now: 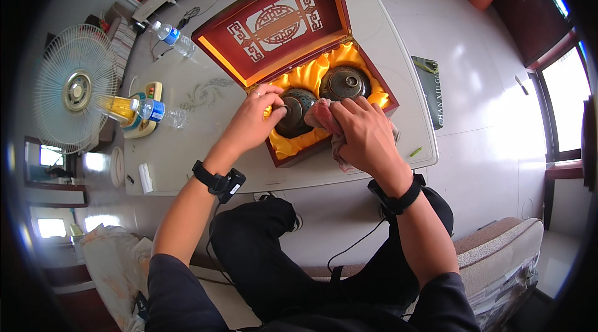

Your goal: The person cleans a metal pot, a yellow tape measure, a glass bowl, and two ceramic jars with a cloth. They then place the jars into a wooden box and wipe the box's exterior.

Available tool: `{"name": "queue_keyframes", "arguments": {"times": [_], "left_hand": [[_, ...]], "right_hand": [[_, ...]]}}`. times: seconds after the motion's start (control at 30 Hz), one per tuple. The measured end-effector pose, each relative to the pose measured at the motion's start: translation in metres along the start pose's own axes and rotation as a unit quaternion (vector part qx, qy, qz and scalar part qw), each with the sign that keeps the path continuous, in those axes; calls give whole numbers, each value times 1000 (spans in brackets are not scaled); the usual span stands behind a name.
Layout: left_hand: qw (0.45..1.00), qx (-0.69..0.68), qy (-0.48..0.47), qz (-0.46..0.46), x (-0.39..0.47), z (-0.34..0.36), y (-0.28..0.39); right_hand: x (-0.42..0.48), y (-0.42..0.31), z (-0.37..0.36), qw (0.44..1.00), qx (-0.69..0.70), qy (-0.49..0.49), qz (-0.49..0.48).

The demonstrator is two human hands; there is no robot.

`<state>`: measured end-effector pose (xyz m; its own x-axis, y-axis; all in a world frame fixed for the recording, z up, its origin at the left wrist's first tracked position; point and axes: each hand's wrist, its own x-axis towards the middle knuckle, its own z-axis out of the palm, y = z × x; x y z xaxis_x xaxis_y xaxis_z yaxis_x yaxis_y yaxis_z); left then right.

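Two dark, speckled glazed ceramic jars lie bedded in yellow satin (306,75) inside an open red gift box (299,159). My left hand (252,119) is at the left jar (299,119), thumb and fingertips pinching its round raised knob or rim. Bunched in my right hand (366,136) is a pink and grey cloth (323,116), which overlaps the right edge of the left jar and hangs over the box's front. Just beyond that hand sits the right jar (345,83), its ring-shaped top facing up. The raised lid (275,19) bears a cut-out fretwork pattern.
The box stands on a pale table (219,154). To the left are a clear bottle (163,112), another bottle (175,37) and an electric fan (77,91). A small green scrap (416,151) lies near the right corner. A dark paper bag (427,93) is beyond the table edge.
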<state>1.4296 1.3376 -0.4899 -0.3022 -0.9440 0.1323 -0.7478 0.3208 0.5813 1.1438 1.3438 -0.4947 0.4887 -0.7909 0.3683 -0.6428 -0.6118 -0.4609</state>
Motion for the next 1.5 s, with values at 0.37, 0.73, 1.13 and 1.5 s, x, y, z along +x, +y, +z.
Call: {"name": "queue_keyframes", "arguments": {"times": [0.37, 0.73, 1.13, 1.5], "left_hand": [[994, 112, 1, 9, 1, 14, 15], [995, 86, -47, -13, 17, -8, 34], [985, 140, -101, -5, 27, -10, 47], [943, 293, -157, 13, 39, 9, 51]], "right_hand": [[-1, 2, 1, 1000, -3, 0, -4], [-1, 2, 0, 1000, -8, -4, -4], [-1, 2, 1, 1000, -11, -15, 5], [-1, -2, 3, 1000, -4, -6, 5]]}}
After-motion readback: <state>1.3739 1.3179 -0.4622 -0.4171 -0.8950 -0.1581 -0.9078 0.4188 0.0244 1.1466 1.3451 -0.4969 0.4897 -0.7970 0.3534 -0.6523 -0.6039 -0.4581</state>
